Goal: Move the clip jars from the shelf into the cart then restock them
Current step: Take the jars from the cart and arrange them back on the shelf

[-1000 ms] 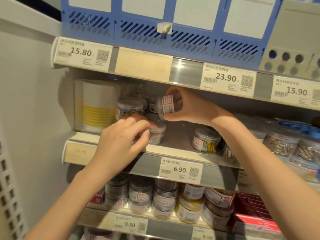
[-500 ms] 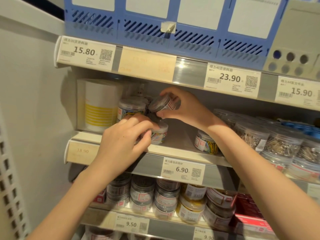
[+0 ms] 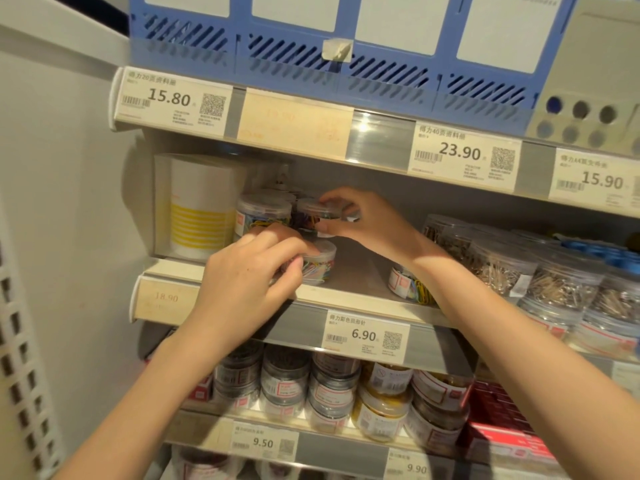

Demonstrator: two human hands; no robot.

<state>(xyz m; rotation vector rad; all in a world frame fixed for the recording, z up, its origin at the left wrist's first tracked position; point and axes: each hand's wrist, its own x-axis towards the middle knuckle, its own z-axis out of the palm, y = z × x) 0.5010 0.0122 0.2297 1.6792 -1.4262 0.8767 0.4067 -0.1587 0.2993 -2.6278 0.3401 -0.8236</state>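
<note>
Between the price-rail edge of the middle shelf and the underside of the shelf above, both hands work in a shallow slot with bare grey shelf floor open to the right of them. At the far left of that slot a white carton with yellow stripes stands against the wall; to the right, beyond the open floor, tubs of silver pins crowd together. A price tag reading 6.90 sits on the near rail.

The left hand curls its fingers round a clear clip jar of pastel paper clips standing near the shelf's front edge. The right hand, farther in, pinches a second clip jar by lid and base, level with the top of a taller jar of coloured clips just left of it. Another labelled jar shows partly behind the right forearm. The lower shelf holds stacked jars of dark and yellow clips.
</note>
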